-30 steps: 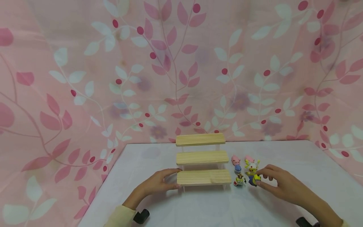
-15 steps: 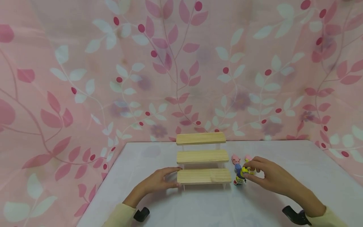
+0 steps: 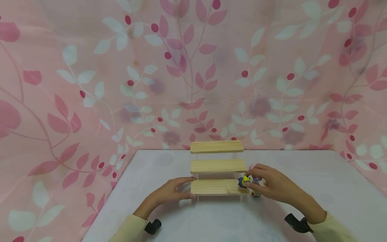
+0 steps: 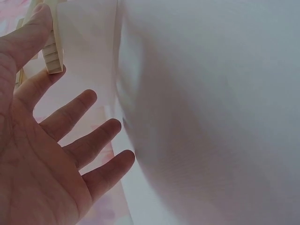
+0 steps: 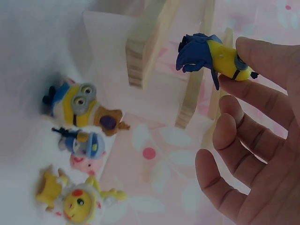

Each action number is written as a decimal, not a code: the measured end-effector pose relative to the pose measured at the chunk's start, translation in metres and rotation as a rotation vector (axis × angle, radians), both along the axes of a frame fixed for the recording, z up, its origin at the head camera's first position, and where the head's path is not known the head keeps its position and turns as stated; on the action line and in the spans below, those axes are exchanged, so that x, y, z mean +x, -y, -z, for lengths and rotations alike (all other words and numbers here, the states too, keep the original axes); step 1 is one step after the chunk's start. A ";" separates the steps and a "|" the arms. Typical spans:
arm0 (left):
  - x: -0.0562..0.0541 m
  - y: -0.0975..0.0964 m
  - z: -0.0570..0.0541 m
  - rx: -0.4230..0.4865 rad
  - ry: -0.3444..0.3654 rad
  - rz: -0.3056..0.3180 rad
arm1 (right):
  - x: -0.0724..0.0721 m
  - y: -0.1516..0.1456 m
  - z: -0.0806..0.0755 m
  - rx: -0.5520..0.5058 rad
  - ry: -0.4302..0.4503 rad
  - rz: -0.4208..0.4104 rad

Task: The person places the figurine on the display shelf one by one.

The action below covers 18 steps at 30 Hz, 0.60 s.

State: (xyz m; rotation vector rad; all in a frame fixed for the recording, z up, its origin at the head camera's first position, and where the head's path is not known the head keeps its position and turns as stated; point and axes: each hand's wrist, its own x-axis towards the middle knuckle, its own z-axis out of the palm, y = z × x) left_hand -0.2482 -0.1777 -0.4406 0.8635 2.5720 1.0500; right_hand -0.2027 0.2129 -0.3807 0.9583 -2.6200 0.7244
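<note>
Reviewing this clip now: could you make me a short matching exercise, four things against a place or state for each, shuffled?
1. Left hand
2. Right hand
3. Brown-topped figure
4. Wooden boards

A. stands on the white tabletop
B. set in three rising tiers
C. grips an end of the lowest board
D. pinches a blue-and-yellow figure

Pairs: 1-C, 2-D, 3-A, 4-B

Pink, red-dotted, leaf-patterned backdrop upright along far edge of white table.
</note>
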 end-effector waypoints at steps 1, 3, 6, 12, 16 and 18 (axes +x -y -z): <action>0.000 0.000 0.000 0.003 0.005 0.001 | -0.001 0.002 0.000 0.004 -0.008 -0.003; 0.000 0.000 0.000 0.005 0.007 0.002 | -0.002 0.006 0.000 0.005 -0.029 -0.011; 0.000 0.001 0.000 0.006 0.004 0.002 | -0.005 0.013 -0.001 0.005 -0.060 -0.026; 0.000 0.001 0.001 0.001 0.005 -0.005 | -0.008 0.029 0.000 -0.009 -0.032 -0.058; -0.001 0.000 0.000 -0.009 -0.003 -0.011 | -0.009 0.039 -0.002 0.003 -0.047 -0.065; 0.000 0.000 0.000 -0.009 -0.009 -0.013 | -0.010 0.044 -0.003 0.004 -0.061 -0.071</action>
